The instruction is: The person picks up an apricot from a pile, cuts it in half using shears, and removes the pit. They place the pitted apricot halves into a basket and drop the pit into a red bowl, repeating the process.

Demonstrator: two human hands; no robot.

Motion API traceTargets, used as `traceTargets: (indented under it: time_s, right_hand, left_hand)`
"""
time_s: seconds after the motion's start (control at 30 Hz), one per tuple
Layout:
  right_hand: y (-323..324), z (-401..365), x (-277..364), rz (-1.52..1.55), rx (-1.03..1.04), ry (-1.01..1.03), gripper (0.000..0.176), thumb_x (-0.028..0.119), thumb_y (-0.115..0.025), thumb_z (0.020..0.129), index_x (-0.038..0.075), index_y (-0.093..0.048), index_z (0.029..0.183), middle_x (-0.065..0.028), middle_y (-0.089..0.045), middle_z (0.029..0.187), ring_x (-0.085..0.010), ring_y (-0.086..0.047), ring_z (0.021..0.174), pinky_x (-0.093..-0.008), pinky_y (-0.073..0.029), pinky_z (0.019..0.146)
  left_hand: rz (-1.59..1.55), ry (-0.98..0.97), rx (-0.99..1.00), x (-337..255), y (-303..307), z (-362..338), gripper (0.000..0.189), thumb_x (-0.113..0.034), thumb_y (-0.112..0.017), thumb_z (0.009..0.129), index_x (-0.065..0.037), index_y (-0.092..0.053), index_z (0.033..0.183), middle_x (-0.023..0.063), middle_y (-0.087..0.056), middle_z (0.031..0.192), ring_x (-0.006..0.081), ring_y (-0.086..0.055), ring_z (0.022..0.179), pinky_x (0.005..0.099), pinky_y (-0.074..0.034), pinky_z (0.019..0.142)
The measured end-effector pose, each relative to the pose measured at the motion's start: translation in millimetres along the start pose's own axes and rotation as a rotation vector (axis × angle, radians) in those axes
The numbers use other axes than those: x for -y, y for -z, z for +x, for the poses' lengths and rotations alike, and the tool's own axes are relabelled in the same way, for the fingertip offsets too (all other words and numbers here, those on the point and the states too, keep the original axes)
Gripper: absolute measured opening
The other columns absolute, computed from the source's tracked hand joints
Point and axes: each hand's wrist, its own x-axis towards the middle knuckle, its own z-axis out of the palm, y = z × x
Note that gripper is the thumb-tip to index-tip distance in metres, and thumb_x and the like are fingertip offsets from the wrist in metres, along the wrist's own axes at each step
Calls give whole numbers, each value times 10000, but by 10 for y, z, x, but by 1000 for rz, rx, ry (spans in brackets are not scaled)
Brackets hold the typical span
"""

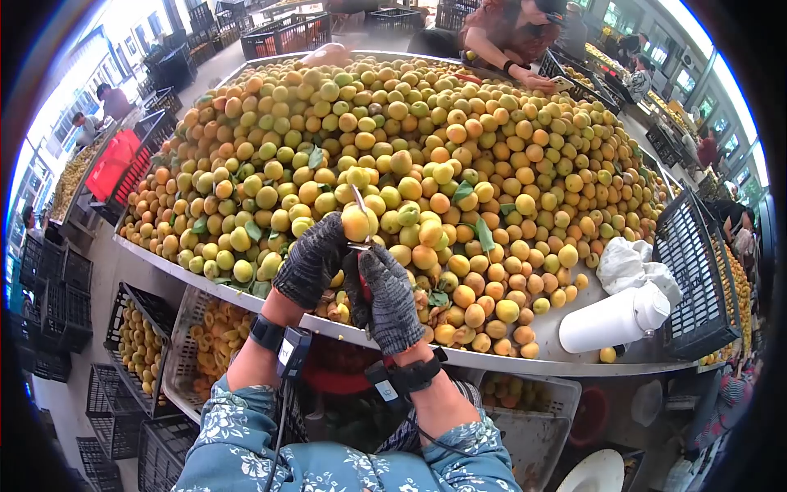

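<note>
My left hand (314,261), in a dark grey knitted glove, is closed on a yellow-orange apricot (358,224) at the front of the heap. Beside it, my right hand (391,297), gloved alike, grips red-handled shears (364,283). One metal blade shows at the apricot's upper side and another metal part just below it. The gloved fingers hide most of the handle. Around both hands spreads a big heap of apricots (459,148), yellow, green-yellow and orange, with some green leaves among them.
A white bottle (602,321) lies on the table's right, by a white cloth bag (635,269) and a black crate (693,275). Below the front edge stands a white basket of cut apricots (215,348). Across the heap, another person's hand (533,80) reaches in.
</note>
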Motion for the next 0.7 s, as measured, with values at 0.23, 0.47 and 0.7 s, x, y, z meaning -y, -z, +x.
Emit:
traceTargets:
  time_s: [0.23,0.47,0.7]
  right_hand:
    - [-150,-120,-143,-196,16,-114,294,345,-517,969,69,-610,934,-5,-521,564,-72,-371,338,-204,-253,324]
    - [-261,-170,-312,-290,-75,-6,227,270,-514,970,64,-588,910,11,-524,578,-68,-407,371,-205,-272,328]
    - [-270,-266,-516,-326,-129,106,126,182,-559,944,72,-614,919,47,-539,679,-31,-472,573,-192,-354,487]
  left_hand:
    - [-691,437,-96,-48,117,-145,292,-72,-616,889,0,-579,1170,97,-625,1090,190,-610,995,314,-507,854]
    - [-775,465,-135,-156,244,-181,329,-258,-592,937,6,-617,1133,36,-640,989,84,-602,883,247,-510,756]
    - [-873,569,-69,-259,299,-336,530,-369,-647,875,-33,-529,1268,25,-602,1064,102,-601,903,258,-525,753]
